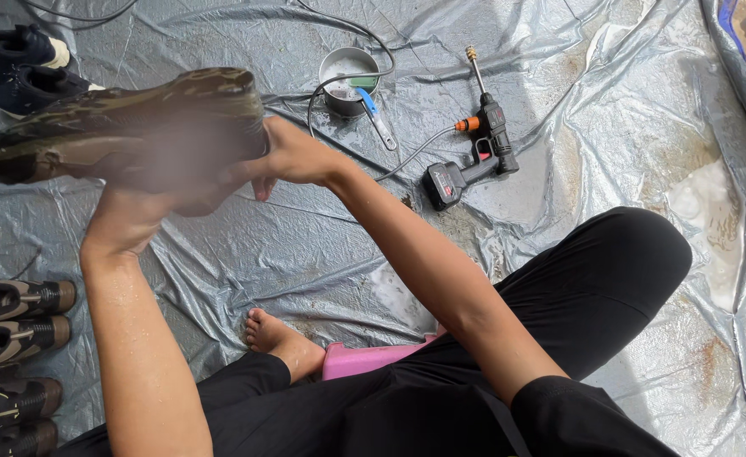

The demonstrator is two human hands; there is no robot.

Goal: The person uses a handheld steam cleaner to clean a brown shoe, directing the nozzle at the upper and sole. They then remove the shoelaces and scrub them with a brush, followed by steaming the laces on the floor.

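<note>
Person sits on a low pink stool (364,359), black trousers, one bare foot (276,336) out on a wet grey plastic sheet (610,110) spread over the floor. Both hands up at far left, holding a camouflage boot (110,127) in the air, well above the sheet, toe pointing left, sole side up-ish. Part of the boot is blurred, so detail there can't be read.

Left hand (132,218): under the boot, palm up, fingers curled round its lower side, closed on it. Wrist and forearm look wet.

Right hand (292,156): at the boot's right end (heel/opening), fingers wrapped onto it, thumb hanging down. Grip looks closed, but the exact finger placement is lost in the blur.

Other stuff on the sheet:
- Small round metal bowl (349,78), far centre, w/ soapy water; a blue-handled brush (376,118) leans out of it toward the near side.
- Black cordless spray gun (479,148) w/ brass nozzle, right of the bowl, lying flat; hose (339,80) runs from it past the bowl.
- Dark sneakers (22,68), far left corner.
- Row of brown/black shoes (17,338) at near left edge, side by side.
- Foam patches and rusty-brown stains on the sheet at right.
</note>
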